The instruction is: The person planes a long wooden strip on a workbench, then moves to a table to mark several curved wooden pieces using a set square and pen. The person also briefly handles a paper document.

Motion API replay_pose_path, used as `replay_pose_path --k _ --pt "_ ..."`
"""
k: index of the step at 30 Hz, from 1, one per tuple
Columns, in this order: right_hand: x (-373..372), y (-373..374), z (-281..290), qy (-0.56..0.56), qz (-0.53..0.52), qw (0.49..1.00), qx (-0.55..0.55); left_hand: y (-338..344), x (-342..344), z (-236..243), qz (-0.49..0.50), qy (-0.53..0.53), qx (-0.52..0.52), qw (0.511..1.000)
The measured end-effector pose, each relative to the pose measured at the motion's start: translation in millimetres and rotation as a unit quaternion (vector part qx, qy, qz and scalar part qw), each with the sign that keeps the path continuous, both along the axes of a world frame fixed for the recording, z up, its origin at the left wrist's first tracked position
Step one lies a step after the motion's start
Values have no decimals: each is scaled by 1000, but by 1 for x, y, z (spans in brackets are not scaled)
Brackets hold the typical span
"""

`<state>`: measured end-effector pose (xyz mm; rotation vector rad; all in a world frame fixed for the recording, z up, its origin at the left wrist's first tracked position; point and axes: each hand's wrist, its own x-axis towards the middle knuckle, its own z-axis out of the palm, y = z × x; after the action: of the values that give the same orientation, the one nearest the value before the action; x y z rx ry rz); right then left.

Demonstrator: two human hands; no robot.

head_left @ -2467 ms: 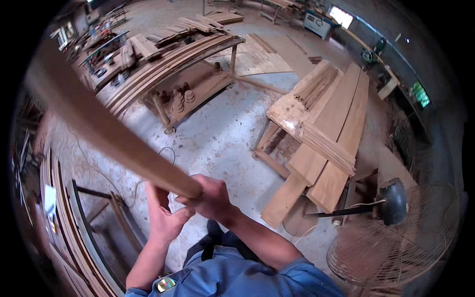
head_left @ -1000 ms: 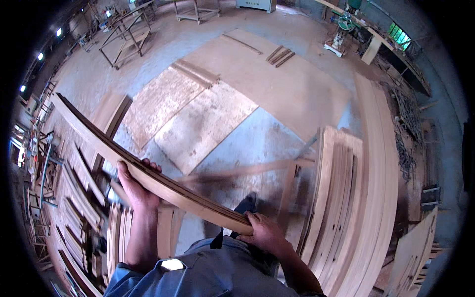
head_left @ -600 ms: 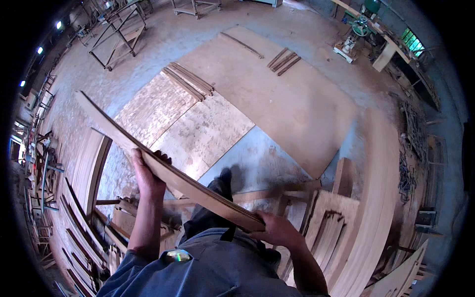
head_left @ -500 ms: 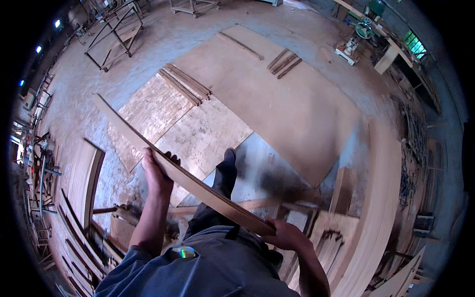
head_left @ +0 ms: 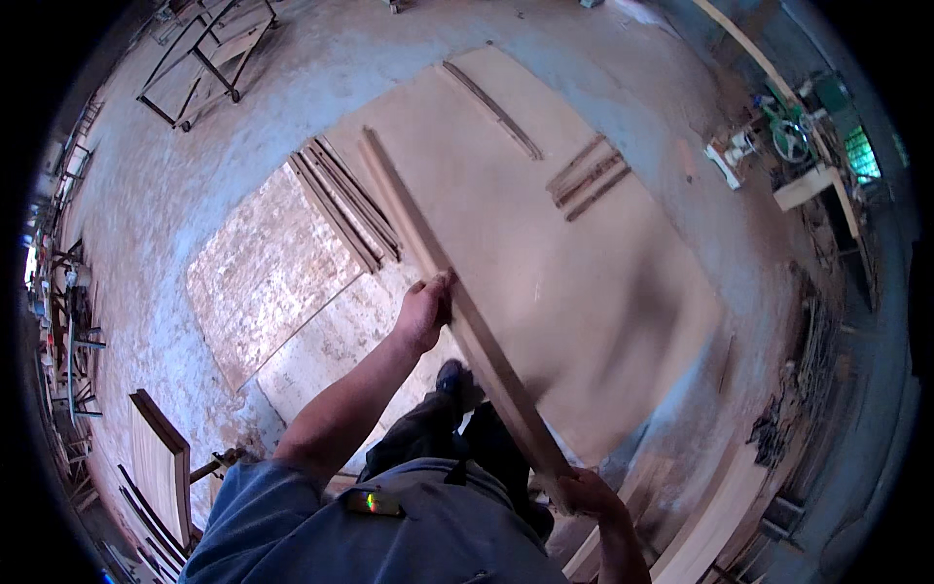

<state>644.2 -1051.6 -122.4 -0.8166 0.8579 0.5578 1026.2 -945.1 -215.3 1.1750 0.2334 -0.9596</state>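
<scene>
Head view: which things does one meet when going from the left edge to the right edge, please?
Upright wooden panel → left hand → long wooden plank → right hand → short strips on the sheet → green machine.

A long wooden plank [head_left: 457,302] runs between the person's hands, the left hand [head_left: 425,311] gripping its middle, the right hand [head_left: 587,492] its near end. Beneath it lie plywood sheets [head_left: 545,243] on the concrete floor [head_left: 195,175] (thin strips [head_left: 345,200] lie at the plank's far end). A metal frame [head_left: 209,49] stands far left; stacked boards [head_left: 161,467] lie near left.
</scene>
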Motion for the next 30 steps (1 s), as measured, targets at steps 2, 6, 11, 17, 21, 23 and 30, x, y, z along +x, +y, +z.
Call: replay_pose_path --k 2,6,11,17,21,23,30 --pt "47 -37 -14 -8 53 988 -143 -37 42 13 -12 -9 -21 1000" --pt "145 -129 -66 -42 -40 994 -88 -43 106 -12 -8 -79 77 994" --pt "328 -253 -144 18 76 970 -230 77 111 -145 4 -93 290 952" --pt "496 -384 -277 39 97 970 -219 200 -58 -133 -459 -48 575 675" --pt "586 -440 -365 84 131 959 -235 61 -80 -45 57 362 476 799" --pt "621 -468 -398 41 143 947 -284 21 -101 -28 34 306 489 816" --pt "760 -529 -472 54 177 946 -266 -73 -46 -10 132 385 471 783"
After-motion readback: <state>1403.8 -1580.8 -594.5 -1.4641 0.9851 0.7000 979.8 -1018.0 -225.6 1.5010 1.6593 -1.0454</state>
